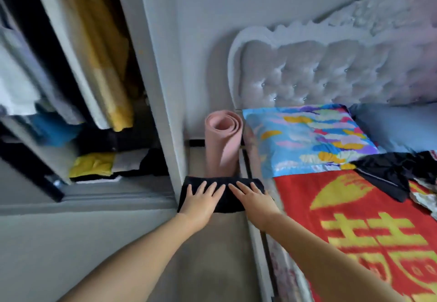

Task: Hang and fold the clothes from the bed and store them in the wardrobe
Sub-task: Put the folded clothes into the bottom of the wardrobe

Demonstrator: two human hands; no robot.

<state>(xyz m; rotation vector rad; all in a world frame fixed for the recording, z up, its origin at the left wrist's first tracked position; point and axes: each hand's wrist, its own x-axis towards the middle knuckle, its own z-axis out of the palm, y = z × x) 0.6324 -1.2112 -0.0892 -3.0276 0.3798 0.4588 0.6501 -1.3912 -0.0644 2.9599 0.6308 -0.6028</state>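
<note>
Folded black garment (pixel 221 195) beside the bed (pixel 354 230), left hand (pixel 201 201) and right hand (pixel 254 201) flat on it, fingers straight, nothing grasped

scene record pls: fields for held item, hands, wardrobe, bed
held_item: folded black garment, carried between wardrobe and bed
left_hand: flat on top, fingers straight
right_hand: flat on top, fingers straight
wardrobe: open; hanging clothes, folded stack below
bed: red cover, dark clothes still on it
beside_bed: rolled pink mat, upright
</note>
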